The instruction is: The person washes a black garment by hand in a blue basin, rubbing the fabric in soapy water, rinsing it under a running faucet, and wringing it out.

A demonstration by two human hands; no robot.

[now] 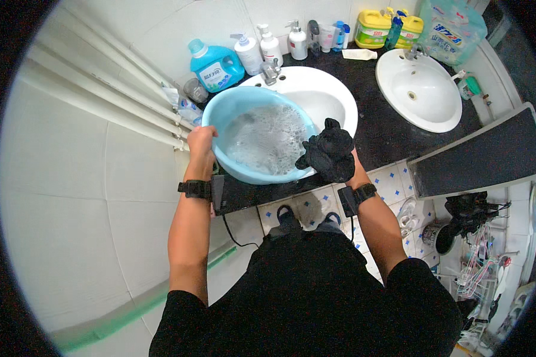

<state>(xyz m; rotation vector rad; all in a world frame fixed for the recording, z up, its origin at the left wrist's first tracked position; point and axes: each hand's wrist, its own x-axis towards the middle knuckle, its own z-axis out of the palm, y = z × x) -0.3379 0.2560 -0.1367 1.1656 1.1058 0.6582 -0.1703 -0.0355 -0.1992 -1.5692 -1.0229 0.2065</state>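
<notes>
head view: left hand [202,141] pinches the rim of the pale blue basin [253,98] at its nine o'clock. a bunched black cloth [330,152] sits by the rim at four o'clock, against the right hand [359,171], hiding its fingers: i cannot tell their grip. foamy water [268,137] lies inside; a white sink [333,101] shows at two o'clock.
</notes>
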